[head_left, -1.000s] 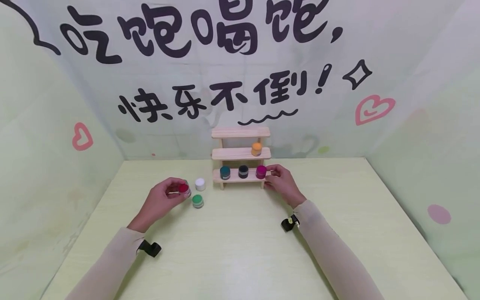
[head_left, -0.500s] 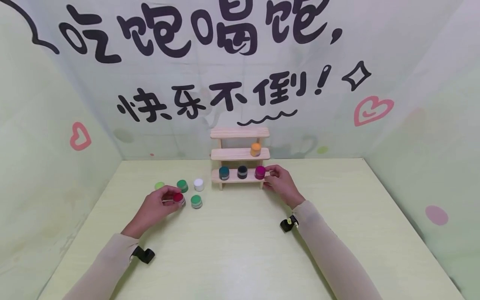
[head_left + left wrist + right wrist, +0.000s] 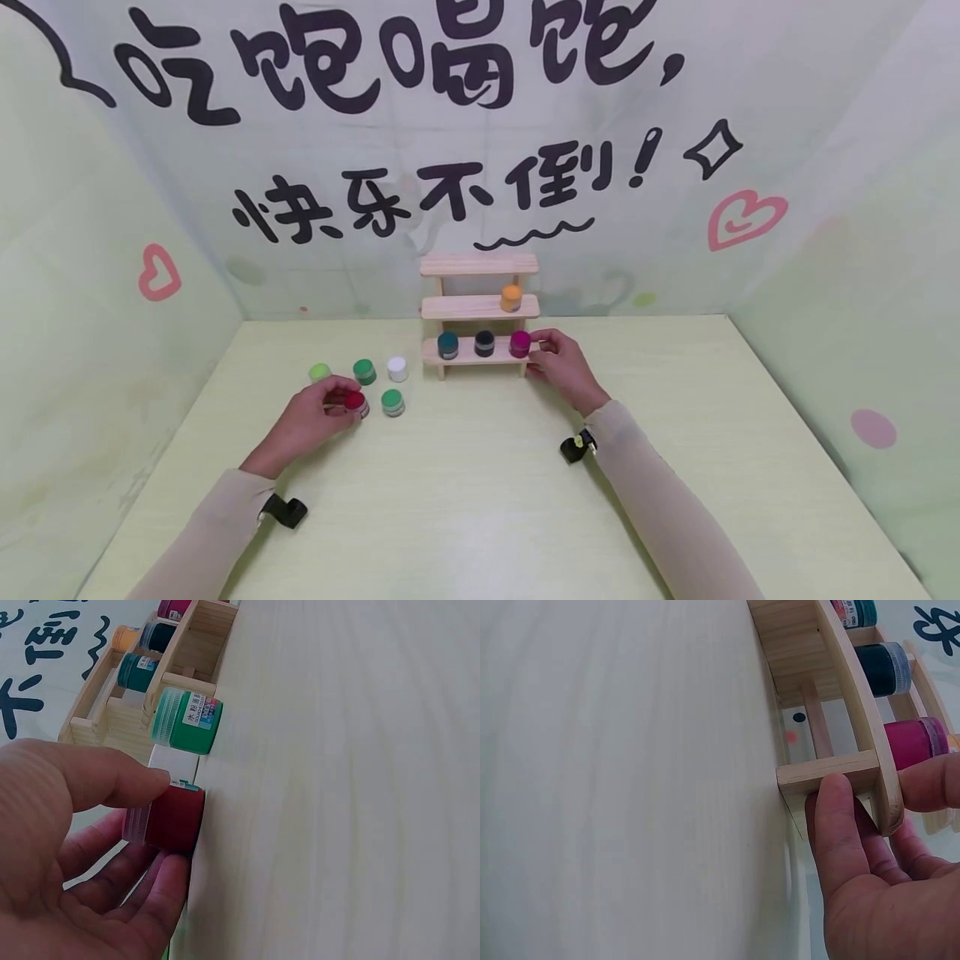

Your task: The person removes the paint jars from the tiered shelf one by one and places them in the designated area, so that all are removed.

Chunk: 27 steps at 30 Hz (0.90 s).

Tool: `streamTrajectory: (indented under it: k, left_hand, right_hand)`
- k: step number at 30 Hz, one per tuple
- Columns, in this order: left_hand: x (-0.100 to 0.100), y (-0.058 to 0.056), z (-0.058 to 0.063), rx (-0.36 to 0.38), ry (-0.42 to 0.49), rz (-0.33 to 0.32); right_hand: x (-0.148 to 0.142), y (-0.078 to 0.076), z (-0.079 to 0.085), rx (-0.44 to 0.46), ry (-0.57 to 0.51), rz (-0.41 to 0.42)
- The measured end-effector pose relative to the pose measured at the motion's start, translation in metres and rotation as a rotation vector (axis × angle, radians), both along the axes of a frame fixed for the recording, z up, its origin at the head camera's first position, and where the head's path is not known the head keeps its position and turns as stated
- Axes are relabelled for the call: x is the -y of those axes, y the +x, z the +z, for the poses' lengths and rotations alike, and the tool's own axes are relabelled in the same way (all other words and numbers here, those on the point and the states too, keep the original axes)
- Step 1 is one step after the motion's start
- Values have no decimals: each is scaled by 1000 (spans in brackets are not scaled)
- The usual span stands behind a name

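Observation:
My left hand pinches a small red paint jar at the table's left. In the left wrist view the thumb lies on the jar's label side, with fingers curled against the opposite side. Close by stand paint jars in green, white and lighter green. A lime one is partly hidden behind the hand. My right hand grips the right end of the wooden tiered shelf, thumb near the magenta jar. Teal, black and magenta jars share the lowest tier.
An orange jar sits at the right of the middle tier. Behind the shelf hangs a printed backdrop, with cloth walls on both sides of the pale wooden table. Each wrist carries a small black camera.
My left hand has moved left and nearer to me with the red jar, uncovering the green and lime jars behind it. The right hand keeps its hold on the shelf.

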State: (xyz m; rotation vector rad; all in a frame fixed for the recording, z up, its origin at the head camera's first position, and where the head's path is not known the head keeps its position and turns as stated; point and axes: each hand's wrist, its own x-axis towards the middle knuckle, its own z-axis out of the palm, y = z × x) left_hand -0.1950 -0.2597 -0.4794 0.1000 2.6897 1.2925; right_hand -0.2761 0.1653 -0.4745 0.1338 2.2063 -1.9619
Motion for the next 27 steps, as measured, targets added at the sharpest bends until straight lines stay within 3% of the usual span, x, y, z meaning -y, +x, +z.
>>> streamTrajectory:
  k: [11, 19, 27]
  left_hand:
    - [-2, 2, 11, -16, -41, 22]
    - [0, 0, 22, -92, -38, 33]
    - [-13, -7, 30, -147, -2, 57]
  right_hand:
    - [1, 1, 1, 11, -3, -8]
    - [1, 0, 1, -2, -8, -7]
    - [2, 0, 1, 1, -5, -11]
